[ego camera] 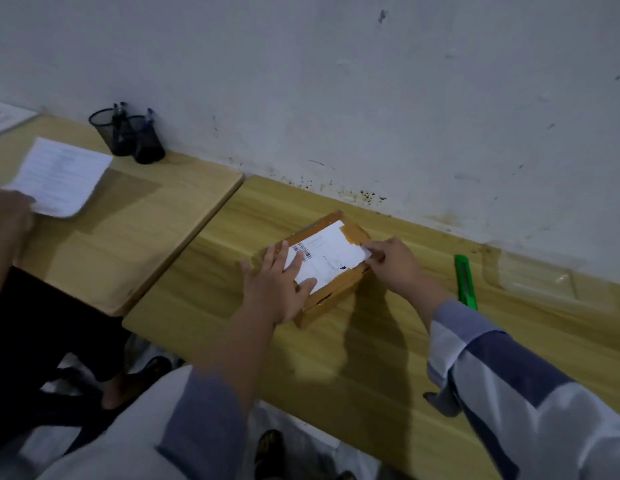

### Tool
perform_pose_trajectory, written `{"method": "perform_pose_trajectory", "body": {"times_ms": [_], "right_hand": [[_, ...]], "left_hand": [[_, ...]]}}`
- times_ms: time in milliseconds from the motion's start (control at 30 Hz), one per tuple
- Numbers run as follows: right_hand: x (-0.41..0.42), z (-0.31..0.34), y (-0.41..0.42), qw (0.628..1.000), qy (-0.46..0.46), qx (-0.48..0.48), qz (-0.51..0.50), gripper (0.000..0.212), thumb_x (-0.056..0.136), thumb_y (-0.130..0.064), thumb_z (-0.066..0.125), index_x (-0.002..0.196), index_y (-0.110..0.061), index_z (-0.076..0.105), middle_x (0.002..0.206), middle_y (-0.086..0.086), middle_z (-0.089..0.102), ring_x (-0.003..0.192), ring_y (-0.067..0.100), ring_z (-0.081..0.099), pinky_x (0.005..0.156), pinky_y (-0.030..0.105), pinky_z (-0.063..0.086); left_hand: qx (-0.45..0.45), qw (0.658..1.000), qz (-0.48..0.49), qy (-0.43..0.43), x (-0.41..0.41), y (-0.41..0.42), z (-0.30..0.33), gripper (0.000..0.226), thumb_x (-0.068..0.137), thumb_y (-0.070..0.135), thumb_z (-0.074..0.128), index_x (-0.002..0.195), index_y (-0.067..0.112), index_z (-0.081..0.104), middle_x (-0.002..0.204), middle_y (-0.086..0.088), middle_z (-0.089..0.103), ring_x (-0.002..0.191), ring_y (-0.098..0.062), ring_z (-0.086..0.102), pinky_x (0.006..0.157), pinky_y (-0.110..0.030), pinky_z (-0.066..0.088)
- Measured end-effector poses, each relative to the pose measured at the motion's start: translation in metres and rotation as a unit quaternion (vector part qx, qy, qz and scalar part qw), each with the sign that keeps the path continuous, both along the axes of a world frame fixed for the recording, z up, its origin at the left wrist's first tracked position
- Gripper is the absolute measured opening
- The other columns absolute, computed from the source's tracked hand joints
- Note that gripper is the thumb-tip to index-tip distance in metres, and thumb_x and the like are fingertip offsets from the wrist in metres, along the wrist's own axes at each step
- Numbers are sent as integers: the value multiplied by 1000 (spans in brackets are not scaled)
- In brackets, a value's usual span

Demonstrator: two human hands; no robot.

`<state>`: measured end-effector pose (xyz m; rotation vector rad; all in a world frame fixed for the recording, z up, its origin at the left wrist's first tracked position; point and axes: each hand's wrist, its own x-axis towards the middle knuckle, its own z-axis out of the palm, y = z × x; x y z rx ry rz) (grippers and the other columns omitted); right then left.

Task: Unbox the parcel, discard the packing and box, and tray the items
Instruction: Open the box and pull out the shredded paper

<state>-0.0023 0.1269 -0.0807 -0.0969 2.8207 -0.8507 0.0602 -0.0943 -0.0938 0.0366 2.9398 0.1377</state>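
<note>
Against the wall on the far desk, two black mesh cups [128,135] stand touching, each holding pens. On the nearer wooden desk [370,358] lies the flat brown parcel [322,268], still taped, white label [327,258] up, long axis running from near left to far right. The left hand [277,285] presses flat with fingers spread on it; the right hand [396,263] pinches the label's far corner, a green cutter [466,282] lying just beside.
</note>
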Motion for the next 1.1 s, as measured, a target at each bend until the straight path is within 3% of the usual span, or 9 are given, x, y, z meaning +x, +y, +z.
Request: {"method": "perform_pose_trajectory", "body": {"times_ms": [300,400,500,600,667,733,833,933,1100], "right_hand": [[50,10,-10,995,-31,73,-53,45,81,-35,71,123,-23,62,116,7,60,101,25,60,75,28,41],[58,8,-15,994,2,89,-63,38,85,-36,65,120,-22,64,121,9,52,102,29,60,84,31,45],[63,5,-15,991,49,124,-29,30,90,-36,58,115,-24,67,122,4,47,97,25,60,77,31,46],[70,-1,-16,972,134,191,16,25,93,-33,52,104,-20,71,115,0,57,105,24,56,76,34,49],[72,-5,-15,955,206,210,21,17,89,-27,58,92,-18,72,102,1,68,106,26,60,96,46,48],[71,-7,-13,951,245,190,-2,10,89,-23,60,86,-19,69,94,1,70,99,27,64,101,53,43],[67,1,-13,946,290,140,-16,21,93,-24,46,82,-15,62,85,4,65,81,30,61,82,42,50],[60,19,-17,935,338,102,-31,21,94,-23,47,87,-11,63,87,6,64,75,29,58,61,37,49],[31,46,-26,930,357,28,-86,18,95,-21,53,97,-9,67,96,7,63,83,27,60,66,31,46]], "left_hand": [[-11,998,-36,-47,-30,-1,2,67,91,68,12,148,41,-10,157,0,-26,144,-23,-26,110,-65,-8],[10,998,-46,-46,-30,-4,-2,72,88,72,13,148,40,-11,157,2,-28,143,-23,-28,111,-65,-6],[34,997,-61,-46,-29,-8,-3,87,79,82,17,149,38,-9,157,2,-28,143,-23,-29,112,-63,-6],[34,994,-94,-49,-28,-18,-1,97,70,89,18,150,40,-5,157,2,-25,143,-21,-28,115,-60,-4],[31,992,-119,-41,-27,-27,3,98,66,89,16,150,41,-1,159,4,-19,145,-18,-23,116,-59,-3],[65,990,-124,-23,-27,-36,8,97,66,87,17,150,40,10,161,6,-7,147,-15,-14,118,-56,0],[168,979,-111,30,-24,-40,19,88,73,84,27,144,33,37,157,5,26,147,-15,13,118,-51,18],[253,960,-75,90,-23,-39,39,62,82,68,48,131,30,54,134,7,57,124,-16,52,96,-40,49],[328,933,-40,139,-42,-41,67,33,89,51,53,115,32,60,104,15,65,95,-7,61,73,-24,49]]}}
